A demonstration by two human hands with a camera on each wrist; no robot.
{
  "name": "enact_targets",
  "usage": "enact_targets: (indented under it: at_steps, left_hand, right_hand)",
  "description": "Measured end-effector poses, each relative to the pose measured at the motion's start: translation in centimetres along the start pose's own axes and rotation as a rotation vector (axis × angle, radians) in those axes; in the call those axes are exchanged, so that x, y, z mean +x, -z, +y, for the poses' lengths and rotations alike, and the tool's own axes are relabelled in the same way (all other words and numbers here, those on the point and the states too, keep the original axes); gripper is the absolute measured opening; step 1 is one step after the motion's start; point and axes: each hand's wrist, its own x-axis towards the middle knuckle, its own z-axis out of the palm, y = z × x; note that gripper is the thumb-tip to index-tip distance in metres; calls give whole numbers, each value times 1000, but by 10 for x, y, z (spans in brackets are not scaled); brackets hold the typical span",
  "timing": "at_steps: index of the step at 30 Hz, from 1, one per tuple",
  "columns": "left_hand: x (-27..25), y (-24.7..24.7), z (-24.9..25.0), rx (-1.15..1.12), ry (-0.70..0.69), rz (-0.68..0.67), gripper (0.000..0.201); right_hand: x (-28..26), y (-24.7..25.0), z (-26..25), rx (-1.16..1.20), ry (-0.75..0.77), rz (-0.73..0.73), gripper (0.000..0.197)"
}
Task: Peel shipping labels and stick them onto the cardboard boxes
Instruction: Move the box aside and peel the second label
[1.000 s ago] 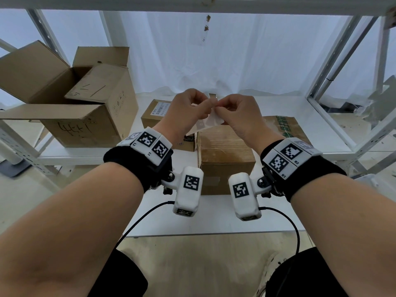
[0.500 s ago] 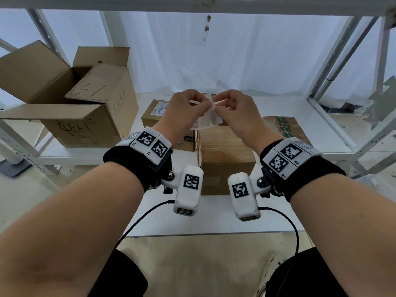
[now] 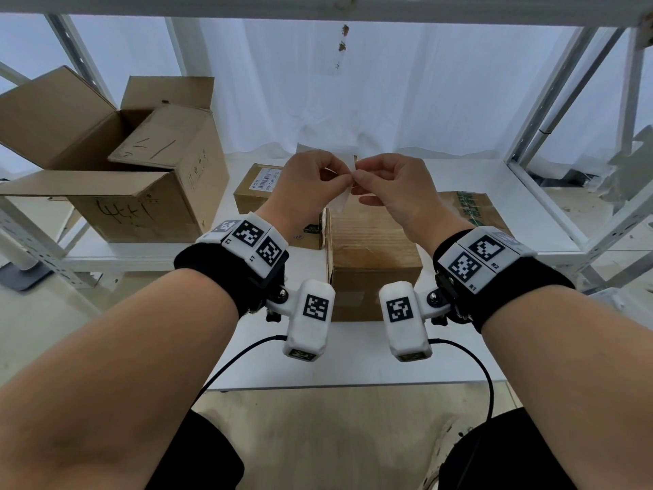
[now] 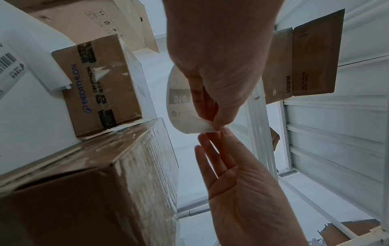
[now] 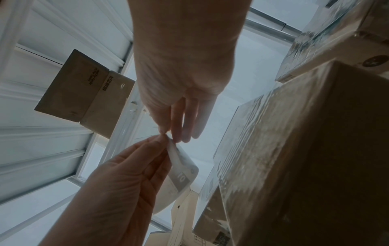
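A white shipping label (image 3: 342, 205) hangs in the air above the taped cardboard box (image 3: 371, 249) in the middle of the shelf. My left hand (image 3: 335, 173) pinches the label between thumb and fingers. My right hand (image 3: 365, 178) pinches its corner with thumb and forefinger. In the left wrist view the label (image 4: 179, 99) curves down from my left hand (image 4: 212, 119), printed "010", with my right fingertips (image 4: 223, 133) at its corner. The right wrist view shows that corner pinch (image 5: 166, 133) on the label (image 5: 183, 174).
A large open cardboard box (image 3: 141, 192) stands at the left. A small box carrying a label (image 3: 261, 192) sits behind the middle box, and a flat box with green tape (image 3: 473, 210) lies to the right. White shelf uprights (image 3: 551, 111) rise at the right.
The label hung below my hands a second ago; now it stands more upright between them. Both hands have shifted their pinch to its corner and stayed over the middle box.
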Motion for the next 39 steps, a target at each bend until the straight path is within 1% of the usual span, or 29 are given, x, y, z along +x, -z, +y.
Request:
enact_targets:
  at_steps: [4,7,11,14,17,21,25,31,35,39]
  left_hand:
    - [0,0,0,-18,10,-15,9]
    - [0,0,-1,-23,19,-16,6]
    - [1,-1,0,-13,34,13,5]
    - [2,0,1,-31,56,27,8]
    - [4,1,0,-129,107,52,14]
    - [7,5,-1,-269,201,120,14]
    - [7,6,-5,-347,236,138,12]
    - [7,9,-12,-244,216,203,12]
    - [7,7,-11,-110,153,165,10]
    - [6,3,-6,34,137,129,15]
  right_hand:
    - [-1,0,-1,-3,5,1,11]
    - [-2,-2,-2,-63,33,11,4]
    - [-1,-5,-3,-124,48,68,19]
    - [1,-4,-3,-91,3,92,16]
    - [2,-3,-3,-29,-32,119,11]
    - [3,-1,-4,14,-63,170,12]
    - [4,1,-3,57,-87,214,14]
    - [6,2,-2,119,-108,249,17]
    - [6,1,-3,105,-96,238,14]
    - [5,-2,-6,120,-78,183,13]
